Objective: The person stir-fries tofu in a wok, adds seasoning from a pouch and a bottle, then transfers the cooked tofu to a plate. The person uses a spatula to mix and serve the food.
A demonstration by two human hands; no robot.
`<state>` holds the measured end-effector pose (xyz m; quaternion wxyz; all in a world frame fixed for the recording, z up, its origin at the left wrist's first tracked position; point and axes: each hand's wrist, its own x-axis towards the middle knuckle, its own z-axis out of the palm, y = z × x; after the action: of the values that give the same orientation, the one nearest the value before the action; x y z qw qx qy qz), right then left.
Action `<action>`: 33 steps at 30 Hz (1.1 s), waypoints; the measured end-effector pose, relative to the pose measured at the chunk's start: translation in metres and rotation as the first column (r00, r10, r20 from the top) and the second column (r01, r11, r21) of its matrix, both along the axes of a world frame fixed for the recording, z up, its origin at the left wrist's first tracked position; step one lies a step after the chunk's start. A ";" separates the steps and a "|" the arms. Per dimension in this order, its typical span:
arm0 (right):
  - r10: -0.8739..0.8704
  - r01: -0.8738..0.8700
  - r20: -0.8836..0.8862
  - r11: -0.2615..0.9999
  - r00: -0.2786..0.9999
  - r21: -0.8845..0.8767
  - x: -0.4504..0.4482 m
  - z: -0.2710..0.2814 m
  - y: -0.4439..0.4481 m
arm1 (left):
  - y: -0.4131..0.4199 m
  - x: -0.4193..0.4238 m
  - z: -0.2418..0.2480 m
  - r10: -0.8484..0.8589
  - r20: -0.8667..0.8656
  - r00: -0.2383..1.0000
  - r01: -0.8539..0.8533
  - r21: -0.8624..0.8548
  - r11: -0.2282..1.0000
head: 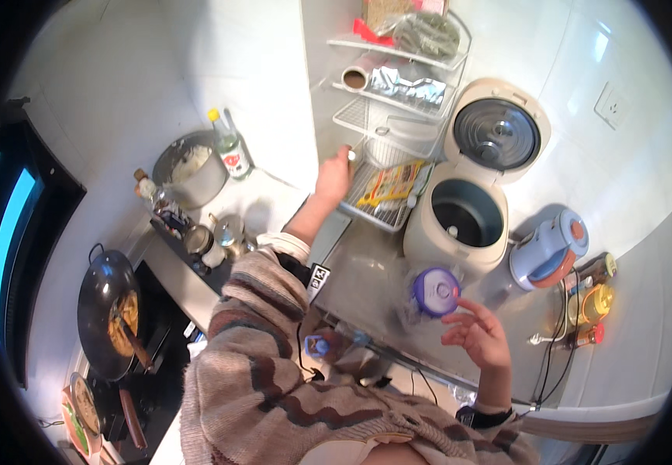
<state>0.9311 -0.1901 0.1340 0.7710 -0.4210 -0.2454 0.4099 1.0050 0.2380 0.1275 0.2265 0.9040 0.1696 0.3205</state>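
Observation:
My left hand (pixel 334 176) is at the left edge of a wire rack (pixel 397 223), its fingers closed around a small item with a pale round end (pixel 351 155), mostly hidden. Yellow food packets (pixel 392 182) lie on the rack's lowest shelf beside it. Over the metal counter my right hand (pixel 480 331) has its fingers spread and holds nothing. Just beyond its fingertips is a round container with a purple rim (pixel 436 292), with clear plastic around it. Behind that stands a cream rice cooker (pixel 423 238), its lid (pixel 497 132) raised and a small white object inside the pot.
At right stand a blue thermos jug (pixel 545 251), cables and several condiment bottles (pixel 586 303). A pot of rice (pixel 196 185), a yellow-capped bottle (pixel 234 152) and jars (pixel 199 239) are at left, above a wok (pixel 98 290) with food and a wooden-handled utensil on the stove.

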 end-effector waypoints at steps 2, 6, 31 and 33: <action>-0.018 0.018 0.022 1.000 1.000 -0.015 0.002 -0.003 -0.007 | -0.012 0.019 -0.011 -0.046 -0.005 0.999 0.046 -0.054 0.997; 0.017 -0.015 0.059 0.999 0.998 -0.031 0.005 -0.004 -0.012 | -0.055 0.018 -0.032 -0.098 0.157 0.983 0.109 -0.061 0.992; 0.809 -0.784 0.197 0.586 0.553 -0.206 -0.284 -0.023 0.257 | -0.229 -0.624 -0.076 0.106 -0.250 0.962 -0.243 -0.617 0.748; 0.772 -0.750 0.055 0.630 0.634 -0.198 -0.331 -0.029 0.289 | -0.236 -0.679 -0.083 0.182 -0.262 0.948 -0.311 -0.641 0.701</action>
<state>0.6004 0.0987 0.1054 0.4713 -0.3636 -0.4188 0.6857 0.3261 0.0024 0.0447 0.4773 0.7537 0.4135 0.1822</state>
